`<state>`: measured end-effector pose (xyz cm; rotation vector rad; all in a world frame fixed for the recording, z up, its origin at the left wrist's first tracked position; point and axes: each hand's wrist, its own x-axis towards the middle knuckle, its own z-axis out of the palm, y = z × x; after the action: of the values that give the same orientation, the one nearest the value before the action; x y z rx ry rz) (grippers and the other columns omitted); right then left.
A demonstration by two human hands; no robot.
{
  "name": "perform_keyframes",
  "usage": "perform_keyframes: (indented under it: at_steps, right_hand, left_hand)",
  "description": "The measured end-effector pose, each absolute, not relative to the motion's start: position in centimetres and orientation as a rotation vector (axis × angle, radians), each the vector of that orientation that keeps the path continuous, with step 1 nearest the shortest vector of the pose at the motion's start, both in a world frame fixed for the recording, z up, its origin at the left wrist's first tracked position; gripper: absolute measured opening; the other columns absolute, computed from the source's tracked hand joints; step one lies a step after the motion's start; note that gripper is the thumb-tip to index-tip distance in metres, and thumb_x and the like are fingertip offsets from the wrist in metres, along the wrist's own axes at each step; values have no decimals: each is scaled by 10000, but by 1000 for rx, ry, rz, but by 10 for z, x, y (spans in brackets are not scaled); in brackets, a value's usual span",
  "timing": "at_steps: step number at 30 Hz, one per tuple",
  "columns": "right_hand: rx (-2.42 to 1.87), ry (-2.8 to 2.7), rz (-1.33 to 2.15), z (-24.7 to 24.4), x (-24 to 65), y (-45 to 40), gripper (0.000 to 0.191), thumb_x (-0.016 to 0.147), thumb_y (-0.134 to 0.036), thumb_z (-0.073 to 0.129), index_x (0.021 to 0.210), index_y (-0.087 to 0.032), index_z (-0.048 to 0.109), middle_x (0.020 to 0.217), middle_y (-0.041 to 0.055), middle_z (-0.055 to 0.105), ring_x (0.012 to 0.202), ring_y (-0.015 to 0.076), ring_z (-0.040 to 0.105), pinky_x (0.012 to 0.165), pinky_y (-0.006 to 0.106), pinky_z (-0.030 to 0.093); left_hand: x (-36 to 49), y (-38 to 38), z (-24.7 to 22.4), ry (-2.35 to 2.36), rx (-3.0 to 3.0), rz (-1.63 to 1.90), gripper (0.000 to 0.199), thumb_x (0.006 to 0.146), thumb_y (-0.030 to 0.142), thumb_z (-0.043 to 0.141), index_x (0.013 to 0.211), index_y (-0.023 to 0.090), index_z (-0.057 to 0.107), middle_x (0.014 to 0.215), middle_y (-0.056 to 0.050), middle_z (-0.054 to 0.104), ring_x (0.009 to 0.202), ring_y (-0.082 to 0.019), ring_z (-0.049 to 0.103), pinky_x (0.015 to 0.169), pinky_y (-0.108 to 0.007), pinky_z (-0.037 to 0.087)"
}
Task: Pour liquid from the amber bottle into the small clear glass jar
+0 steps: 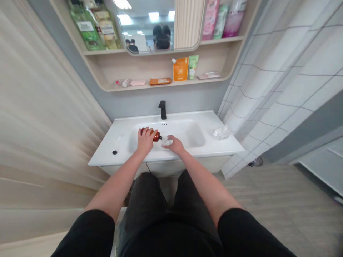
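Observation:
My left hand (146, 140) is shut around an amber-brown pump bottle (153, 135), which lies tilted on its side over the white sink (120, 150). The bottle's dark nozzle points right, towards a crumpled piece of clear plastic (167, 141) in my right hand (177, 145). My right fingers hold that plastic over the basin, close to the nozzle. The bottle's lower part is partly hidden by my left fingers. The exact shape of the clear piece is hard to make out.
A black faucet (162, 109) rises behind the basin. A clear plastic bundle (222, 133) lies on the counter's right, and a small black disc (114, 152) on its left. Toiletries stand on the wall shelf (160, 85) under a mirror (150, 28). A curtain (281, 89) hangs right.

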<state>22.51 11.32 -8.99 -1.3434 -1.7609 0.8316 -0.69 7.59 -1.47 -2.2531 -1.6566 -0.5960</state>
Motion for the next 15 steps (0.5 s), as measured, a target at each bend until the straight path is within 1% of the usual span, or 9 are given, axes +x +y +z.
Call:
perform_keyframes:
  at_steps: [6, 11, 15]
  right_hand:
    - [-1326, -1746, 826, -92, 225, 114, 774, 648, -401, 1045, 1333, -296, 701, 1251, 39, 803, 1159, 288, 769, 1086, 442, 583]
    - [-1316, -1727, 842, -95, 225, 117, 788, 632, -409, 1048, 1336, -306, 708, 1239, 33, 806, 1088, 272, 778, 1043, 434, 603]
    - [-1314, -1715, 845, -97, 224, 118, 793, 627, -409, 1049, 1335, -301, 707, 1233, 34, 804, 1112, 279, 774, 1052, 437, 600]
  left_hand:
    - [-6, 75, -11, -1649, -2251, -582, 652, 984, 134, 490, 1592, 337, 611, 1605, -117, 634, 1575, -378, 440, 1359, -663, 179]
    - [-7, 75, -9, -1636, -2268, -580, 664, 971, 132, 507, 1594, 338, 605, 1608, -125, 629, 1573, -385, 443, 1352, -672, 188]
    - [-8, 77, -10, -1614, -2259, -585, 642, 978, 132, 496, 1577, 332, 616, 1596, -126, 637, 1570, -381, 449, 1349, -668, 201]
